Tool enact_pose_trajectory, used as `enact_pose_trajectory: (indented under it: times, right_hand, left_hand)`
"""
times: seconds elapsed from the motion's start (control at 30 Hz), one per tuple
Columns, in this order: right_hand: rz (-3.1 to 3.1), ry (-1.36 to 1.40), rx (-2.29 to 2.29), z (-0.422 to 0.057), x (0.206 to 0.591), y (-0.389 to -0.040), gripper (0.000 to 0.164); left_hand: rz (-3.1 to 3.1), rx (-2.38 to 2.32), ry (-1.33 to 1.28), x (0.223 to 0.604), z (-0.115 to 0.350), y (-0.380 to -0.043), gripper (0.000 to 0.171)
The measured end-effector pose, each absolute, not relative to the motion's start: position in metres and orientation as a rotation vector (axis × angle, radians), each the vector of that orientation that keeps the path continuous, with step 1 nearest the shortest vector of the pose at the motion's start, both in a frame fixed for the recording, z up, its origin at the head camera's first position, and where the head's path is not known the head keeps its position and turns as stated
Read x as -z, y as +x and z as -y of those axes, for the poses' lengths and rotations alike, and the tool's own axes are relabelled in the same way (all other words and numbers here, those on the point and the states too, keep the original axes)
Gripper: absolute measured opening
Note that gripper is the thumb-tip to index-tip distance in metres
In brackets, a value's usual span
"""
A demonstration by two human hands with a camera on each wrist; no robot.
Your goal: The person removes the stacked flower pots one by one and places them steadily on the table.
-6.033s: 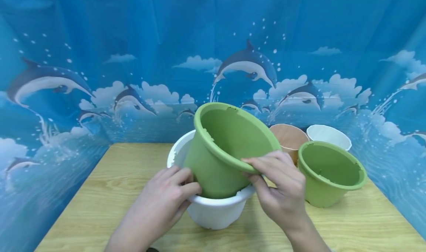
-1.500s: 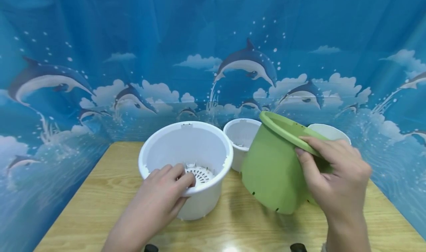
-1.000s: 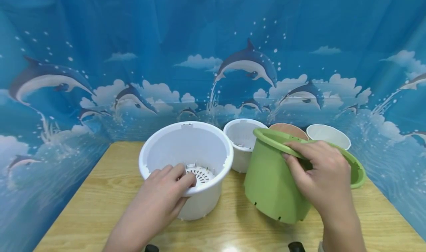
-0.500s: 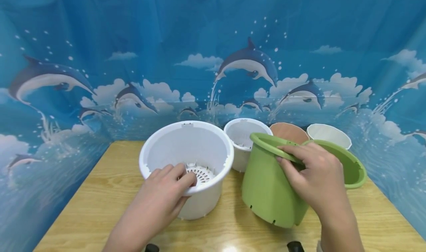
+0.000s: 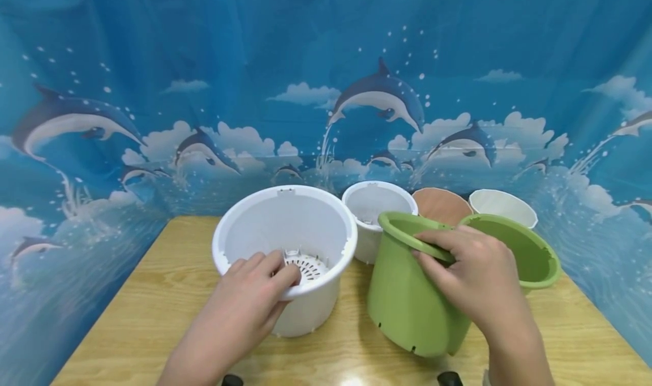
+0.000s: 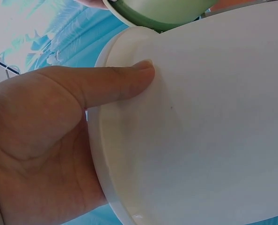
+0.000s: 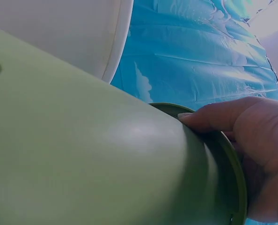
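Note:
A large white plastic flowerpot (image 5: 305, 312) with a slotted bottom stands at the middle left of the table. My left hand (image 5: 254, 290) grips its near rim, fingers inside; in the left wrist view the thumb (image 6: 125, 84) presses on the outer wall. My right hand (image 5: 474, 273) pinches the rim of a green flowerpot (image 5: 407, 301), which is tilted, its mouth towards the right. In the right wrist view, the green pot's wall (image 7: 106, 140) fills much of the picture. Whether its base touches the table I cannot tell.
A second green pot (image 5: 535, 256) stands at the right, partly behind my right hand. Behind are a smaller white pot (image 5: 369, 241), a terracotta-coloured pot (image 5: 440, 202) and a white faceted one (image 5: 504, 205). A dolphin-print curtain (image 5: 254, 91) surrounds the wooden table (image 5: 153, 301).
The green pot has come out of the large white pot and moved right, lately lowering slightly towards me. The white pot has shifted left, my left hand staying on its rim.

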State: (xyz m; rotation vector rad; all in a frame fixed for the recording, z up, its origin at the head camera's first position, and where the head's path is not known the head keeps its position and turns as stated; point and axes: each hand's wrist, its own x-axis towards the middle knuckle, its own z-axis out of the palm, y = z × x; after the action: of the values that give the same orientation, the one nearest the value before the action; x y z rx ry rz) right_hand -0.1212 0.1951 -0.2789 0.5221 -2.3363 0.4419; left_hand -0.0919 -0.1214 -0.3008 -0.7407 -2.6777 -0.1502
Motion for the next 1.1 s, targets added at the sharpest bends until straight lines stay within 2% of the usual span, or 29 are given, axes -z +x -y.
enact_pose_trajectory:
  times: [0.77,1.1]
  right_hand:
    - [2.633,0.674,-0.363,-0.187,0.282,-0.125,0.023]
    - [2.884,0.707,-0.340,-0.178,0.287,-0.125,0.029]
  left_hand:
    - [2.661,0.140,-0.741,0.301,0.121,-0.092,0.022]
    - [2.676,0.136,-0.733,0.301,0.121,-0.091,0.021]
